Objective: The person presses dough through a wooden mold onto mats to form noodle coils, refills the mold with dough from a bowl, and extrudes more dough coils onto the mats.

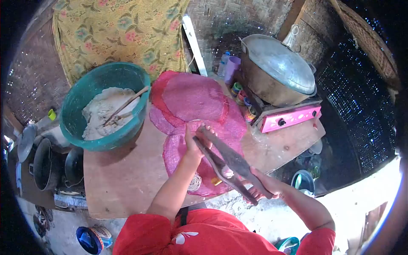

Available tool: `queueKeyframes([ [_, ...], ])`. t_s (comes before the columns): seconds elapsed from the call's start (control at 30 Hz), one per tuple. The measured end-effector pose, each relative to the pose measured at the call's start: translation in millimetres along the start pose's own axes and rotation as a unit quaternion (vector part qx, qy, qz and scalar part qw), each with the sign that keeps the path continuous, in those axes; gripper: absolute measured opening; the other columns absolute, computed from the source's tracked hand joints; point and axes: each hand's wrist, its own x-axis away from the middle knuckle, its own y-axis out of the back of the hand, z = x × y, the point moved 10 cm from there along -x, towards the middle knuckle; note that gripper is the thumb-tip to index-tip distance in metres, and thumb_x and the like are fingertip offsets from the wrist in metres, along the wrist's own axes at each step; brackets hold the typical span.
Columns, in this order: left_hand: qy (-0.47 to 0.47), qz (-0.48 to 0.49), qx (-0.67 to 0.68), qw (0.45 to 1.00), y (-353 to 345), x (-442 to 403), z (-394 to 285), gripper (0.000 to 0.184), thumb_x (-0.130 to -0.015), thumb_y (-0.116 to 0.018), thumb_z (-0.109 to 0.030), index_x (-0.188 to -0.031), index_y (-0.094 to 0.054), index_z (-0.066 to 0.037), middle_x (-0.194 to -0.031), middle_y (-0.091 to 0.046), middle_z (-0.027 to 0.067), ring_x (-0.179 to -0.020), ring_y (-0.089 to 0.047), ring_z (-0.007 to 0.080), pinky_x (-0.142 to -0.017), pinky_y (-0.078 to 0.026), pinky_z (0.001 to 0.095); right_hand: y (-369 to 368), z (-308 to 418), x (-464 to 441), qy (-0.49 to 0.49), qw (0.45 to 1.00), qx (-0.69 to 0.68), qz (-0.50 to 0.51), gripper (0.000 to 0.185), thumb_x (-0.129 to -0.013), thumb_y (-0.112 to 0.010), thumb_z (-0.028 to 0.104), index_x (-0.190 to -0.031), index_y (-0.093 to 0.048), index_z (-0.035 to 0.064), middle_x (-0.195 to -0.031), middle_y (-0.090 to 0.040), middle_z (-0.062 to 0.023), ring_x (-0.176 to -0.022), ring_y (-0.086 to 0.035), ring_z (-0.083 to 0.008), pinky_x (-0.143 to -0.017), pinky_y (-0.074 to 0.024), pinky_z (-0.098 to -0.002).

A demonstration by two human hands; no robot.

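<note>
My left hand is closed round the far end of a dark wooden tool made of two long bars. My right hand grips the near end of the same tool. The bars lie slantwise, with a gap between them, and a small pale thing shows in that gap. Underneath are several overlapping pink sheets on the wooden table. A coil of pale strands and a gold-coloured piece lie on the pink sheets near my body.
At the left stands a big green basin of whitish flour or dough with a wooden stick in it. A large lidded pot sits on a pink stove at the right. Small jars and a purple cup stand beside it.
</note>
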Motion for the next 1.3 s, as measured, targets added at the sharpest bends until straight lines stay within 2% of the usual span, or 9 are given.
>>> queueKeyframes([
  [0.1, 0.0, -0.089, 0.026, 0.996, 34, 6, 1, 0.065, -0.086, -0.036, -0.068, -0.088, -0.06, -0.007, -0.079, -0.059, 0.0085, -0.078, -0.057, 0.0287, -0.082, -0.046, 0.0449, -1, 3, 0, -0.019, 1.0, 0.022, -0.005, 0.09, -0.084, -0.021, 0.077, -0.125, -0.043, 0.0004, -0.085, -0.063, -0.0208, -0.069, -0.065, -0.0245, -0.058, -0.0528, -0.033],
  [0.13, 0.001, -0.092, 0.026, 0.995, 36, 9, 0, 0.065, -0.086, -0.036, -0.068, -0.088, -0.06, -0.007, -0.079, -0.059, 0.0085, -0.078, -0.057, 0.0287, -0.082, -0.046, 0.0449, -2, 14, 5, 0.001, 0.999, 0.049, -0.022, 0.084, -0.085, -0.022, 0.075, -0.111, -0.052, 0.0012, -0.076, -0.062, -0.0142, -0.064, -0.063, -0.0209, -0.054, -0.0501, -0.0311],
  [0.27, -0.045, 0.015, -0.062, 0.997, -12, -5, -24, 0.051, -0.089, -0.036, -0.061, -0.084, -0.054, -0.013, -0.077, -0.055, 0.0034, -0.076, -0.056, 0.0215, -0.075, -0.047, 0.0385, 6, 23, -9, 0.051, 0.993, 0.073, -0.079, 0.079, -0.086, -0.026, 0.073, -0.092, -0.06, 0.0019, -0.071, -0.062, -0.0099, -0.06, -0.061, -0.0175, -0.052, -0.0488, -0.0297],
  [0.53, -0.041, -0.069, -0.025, 0.996, -35, 30, -15, 0.048, -0.089, -0.038, -0.061, -0.082, -0.053, -0.016, -0.074, -0.054, 0.0015, -0.073, -0.055, 0.0202, -0.074, -0.045, 0.0375, -15, 34, 37, 0.028, 0.992, 0.089, -0.08, 0.081, -0.089, -0.024, 0.07, -0.094, -0.061, -0.0022, -0.069, -0.062, -0.0108, -0.059, -0.063, -0.0192, -0.049, -0.0492, -0.0285],
  [0.77, -0.045, -0.011, -0.033, 0.998, -52, 3, -28, 0.058, -0.086, -0.032, -0.069, -0.083, -0.051, -0.014, -0.072, -0.051, 0.0041, -0.071, -0.053, 0.0234, -0.072, -0.043, 0.0413, 2, 42, 25, 0.062, 0.978, 0.134, -0.145, 0.085, -0.085, -0.028, 0.074, -0.091, -0.063, -0.0026, -0.07, -0.063, -0.012, -0.06, -0.063, -0.0188, -0.052, -0.0502, -0.0303],
  [1.03, -0.053, -0.147, -0.063, 0.986, -45, 43, -13, 0.052, -0.09, -0.033, -0.061, -0.077, -0.053, -0.015, -0.066, -0.051, 0.0008, -0.065, -0.054, 0.0204, -0.064, -0.044, 0.0389, -6, 25, 37, 0.068, 0.985, 0.113, -0.115, 0.077, -0.088, -0.033, 0.069, -0.095, -0.061, -0.0026, -0.069, -0.063, -0.0122, -0.056, -0.063, -0.0194, -0.049, -0.0507, -0.0298],
  [1.17, -0.012, -0.066, 0.021, 0.998, -19, 9, 17, 0.057, -0.086, -0.035, -0.067, -0.08, -0.052, -0.012, -0.068, -0.052, 0.0043, -0.065, -0.053, 0.023, -0.068, -0.044, 0.0419, 17, 11, 42, 0.026, 0.985, 0.101, -0.141, 0.076, -0.088, -0.034, 0.068, -0.101, -0.059, -0.0031, -0.071, -0.063, -0.013, -0.059, -0.064, -0.0206, -0.051, -0.0526, -0.0298],
  [1.23, -0.038, -0.098, 0.001, 0.995, -14, 3, 17, 0.047, -0.091, -0.036, -0.058, -0.075, -0.051, -0.016, -0.065, -0.05, -0.0003, -0.061, -0.052, 0.0185, -0.065, -0.044, 0.0371, 36, 3, 32, 0.037, 0.982, 0.114, -0.147, 0.082, -0.086, -0.03, 0.072, -0.108, -0.057, -0.0021, -0.078, -0.064, -0.0151, -0.061, -0.065, -0.0216, -0.052, -0.053, -0.0296],
  [1.3, -0.056, -0.019, 0.016, 0.998, -18, -4, 10, 0.046, -0.092, -0.036, -0.056, -0.074, -0.05, -0.017, -0.065, -0.05, -0.0011, -0.062, -0.052, 0.0172, -0.064, -0.045, 0.0367, 23, 13, 30, 0.122, 0.992, -0.009, -0.029, 0.087, -0.084, -0.025, 0.075, -0.119, -0.052, -0.0003, -0.087, -0.065, -0.019, -0.062, -0.066, -0.0232, -0.052, -0.0536, -0.031],
])
